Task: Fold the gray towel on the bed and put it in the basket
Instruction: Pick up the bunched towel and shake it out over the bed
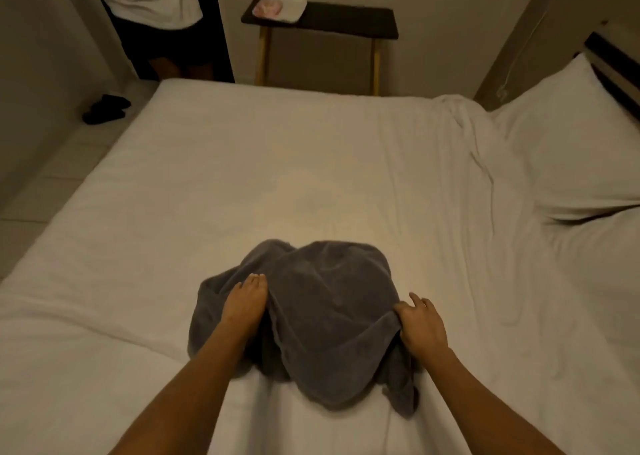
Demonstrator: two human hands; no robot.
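The gray towel (322, 302) lies bunched in a loose heap on the white bed (242, 163), near the front edge. My left hand (244, 304) rests on the towel's left side with fingers straight and together. My right hand (420, 326) pinches the towel's right edge between thumb and fingers, with the other fingers spread. No basket is in view.
A white pillow (575, 142) lies at the right, with rumpled sheet (464, 122) beside it. Beyond the bed stands a dark side table (346, 21) bearing a white tray (280, 5). A person (152, 7) stands in the doorway at far left; dark footwear (104, 108) sits on the floor.
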